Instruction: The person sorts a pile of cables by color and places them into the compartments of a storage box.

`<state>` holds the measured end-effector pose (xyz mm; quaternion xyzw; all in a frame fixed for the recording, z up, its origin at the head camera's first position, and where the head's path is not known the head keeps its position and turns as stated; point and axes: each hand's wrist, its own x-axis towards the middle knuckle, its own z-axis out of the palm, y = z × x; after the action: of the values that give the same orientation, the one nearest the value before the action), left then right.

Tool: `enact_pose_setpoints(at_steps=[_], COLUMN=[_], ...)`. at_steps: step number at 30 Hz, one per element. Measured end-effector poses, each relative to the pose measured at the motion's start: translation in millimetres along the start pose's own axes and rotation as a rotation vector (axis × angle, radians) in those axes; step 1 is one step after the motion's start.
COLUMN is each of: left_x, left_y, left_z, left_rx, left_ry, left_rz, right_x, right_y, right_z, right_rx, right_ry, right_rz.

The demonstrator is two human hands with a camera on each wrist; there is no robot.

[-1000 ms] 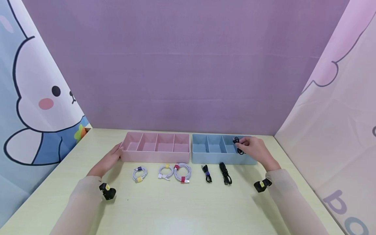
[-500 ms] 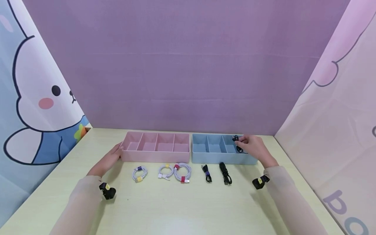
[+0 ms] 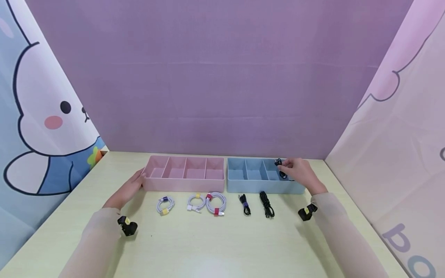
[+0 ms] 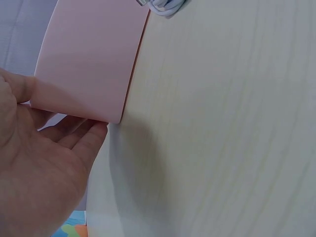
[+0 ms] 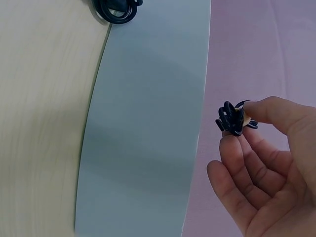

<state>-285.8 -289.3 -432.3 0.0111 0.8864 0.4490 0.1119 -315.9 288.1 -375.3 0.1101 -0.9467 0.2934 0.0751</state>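
Note:
My left hand (image 3: 131, 188) rests against the left end of the pink divided box (image 3: 184, 185), fingers along its end wall. In the left wrist view the thumb (image 4: 23, 89) lies at the rim and the fingers are fairly straight. Between thumb and fingertips, my right hand (image 3: 301, 173) pinches a coiled black cable (image 5: 234, 118). It is held over the right part of the blue divided box (image 3: 264, 187). The hand hides that box's rightmost compartment in the head view.
Before the pink box lie white coiled cables: one with blue and yellow ties (image 3: 165, 205), one yellow-tied (image 3: 196, 203), one red-tied (image 3: 216, 204). A small black cable (image 3: 245, 205) and a larger black cable (image 3: 266, 204) lie before the blue box. A purple backdrop (image 3: 222, 85) stands behind.
My right hand has shifted slightly left and away from me with the black cable. The left hand stays at the pink box.

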Motion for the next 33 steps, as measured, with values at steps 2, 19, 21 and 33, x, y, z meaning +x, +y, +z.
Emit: enact_pose_setpoints(at_steps=[2, 19, 21, 33], left_x=[0.3, 2.9, 3.0, 1.9], left_y=[0.3, 0.0, -0.4, -1.2], left_z=[0.2, -0.4, -0.4, 1.5], left_rx=[-0.003, -0.003, -0.007, -0.008], left_ry=[-0.002, 0.003, 0.002, 0.0], left_rz=[-0.001, -0.008, -0.009, -0.001], right_x=[1, 2, 2, -9], right_y=[0, 6, 6, 2], right_z=[0, 3, 3, 2], right_rx=[0.002, 0.028, 0.023, 0.029], right_ry=[-0.006, -0.025, -0.024, -0.039], right_rz=[0.005, 0.002, 0.007, 0.01])
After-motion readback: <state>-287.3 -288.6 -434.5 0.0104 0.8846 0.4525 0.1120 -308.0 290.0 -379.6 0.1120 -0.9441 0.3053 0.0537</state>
